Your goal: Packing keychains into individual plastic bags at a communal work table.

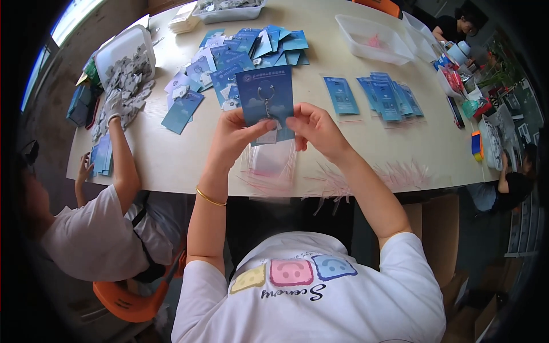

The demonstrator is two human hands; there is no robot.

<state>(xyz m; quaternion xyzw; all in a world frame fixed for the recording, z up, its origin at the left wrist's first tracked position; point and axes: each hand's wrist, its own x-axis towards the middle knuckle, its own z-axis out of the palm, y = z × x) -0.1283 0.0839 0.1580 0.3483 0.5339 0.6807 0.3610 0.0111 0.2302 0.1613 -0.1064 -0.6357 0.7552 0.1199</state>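
Upright before me is a blue backing card [251, 103] with a metal keychain [266, 103] on its front. My left hand [233, 132] grips the card's lower left, its thumb pressing the pale tag at the chain's lower end. At the right edge, my right hand [320, 130] pinches the card between thumb and curled fingers. Below both hands lies a stack of clear plastic bags [269, 163] with pink-edged strips. Beyond the card spreads a heap of similar blue cards [234, 60], several with keychains attached.
Bagged cards [386, 97] lie to the right, with pink-white strips [400, 174] along the near edge. A white tub [374, 43] stands at the back right. On the left, a co-worker's gloved hand [113, 106] reaches into grey pieces spilling from a tilted bin [140, 43].
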